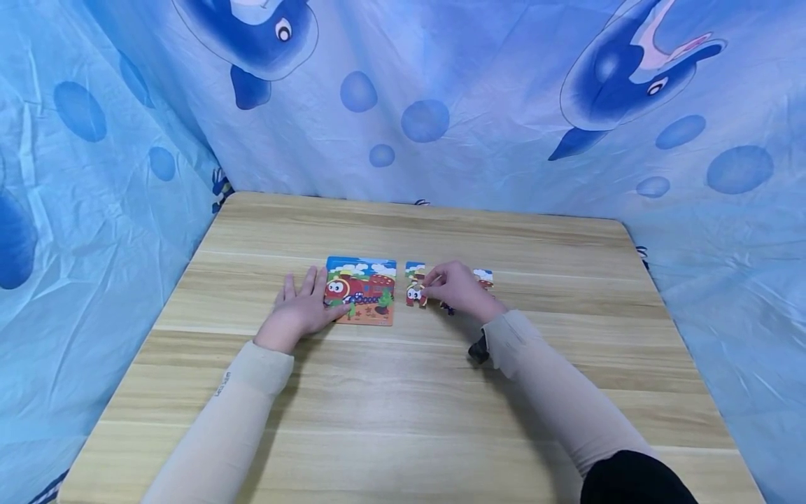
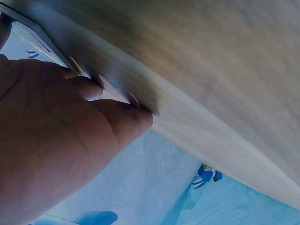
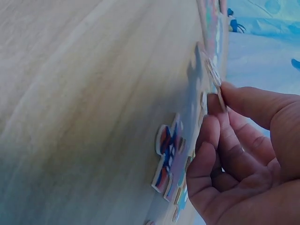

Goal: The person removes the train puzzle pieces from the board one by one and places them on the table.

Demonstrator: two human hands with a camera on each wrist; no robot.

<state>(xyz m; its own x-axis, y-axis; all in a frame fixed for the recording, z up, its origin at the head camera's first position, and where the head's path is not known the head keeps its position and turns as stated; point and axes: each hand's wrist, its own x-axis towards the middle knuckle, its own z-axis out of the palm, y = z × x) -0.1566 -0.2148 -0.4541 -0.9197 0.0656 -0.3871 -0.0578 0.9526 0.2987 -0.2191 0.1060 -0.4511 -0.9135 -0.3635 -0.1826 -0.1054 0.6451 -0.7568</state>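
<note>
A flat square puzzle board [image 1: 373, 315] with a red cartoon train, clouds and orange ground lies on the table. My left hand [image 1: 301, 308] rests at its left side, fingers spread and straight, the thumb over the board's lower left part. Just right of the board, my right hand [image 1: 464, 290] pinches a puzzle piece [image 1: 415, 295] with cartoon eyes between thumb and forefinger. In the right wrist view that piece [image 3: 214, 75] stands tilted off the table. Other loose puzzle pieces [image 3: 165, 157] lie beneath and beside this hand, partly hidden by it.
Behind the held piece lies a sky-coloured piece [image 1: 414, 267], and another cloud piece [image 1: 483, 275] lies right of the right hand. The wooden table [image 1: 403, 413] has blue dolphin-print curtains [image 1: 478, 84] at its back and sides. A black device [image 1: 478, 350] is at the right wrist.
</note>
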